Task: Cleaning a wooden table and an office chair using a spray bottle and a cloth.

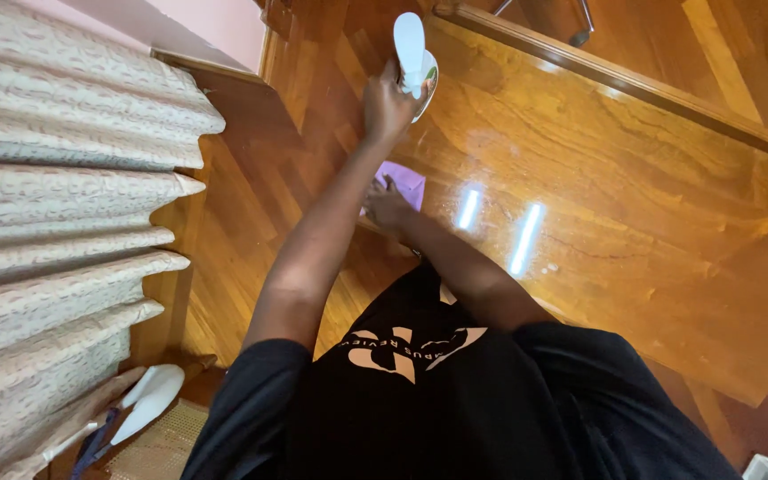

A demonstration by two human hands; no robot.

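My left hand (388, 107) is raised above the near corner of a glossy wooden table (633, 213) and is closed around a white spray bottle (411, 49), whose head points upward in the picture. My right hand (387, 206) lies lower down, pressed flat on a purple cloth (406, 180) at the table's edge. The cloth is partly hidden under that hand. Both forearms reach out from my black shirt at the bottom of the view.
Beige patterned curtains (55, 204) hang in folds along the left. Wooden parquet floor (242, 196) shows between curtain and table. A white plastic object (148, 400) lies on a woven mat at the lower left. Metal chair legs (580, 27) stand beyond the table.
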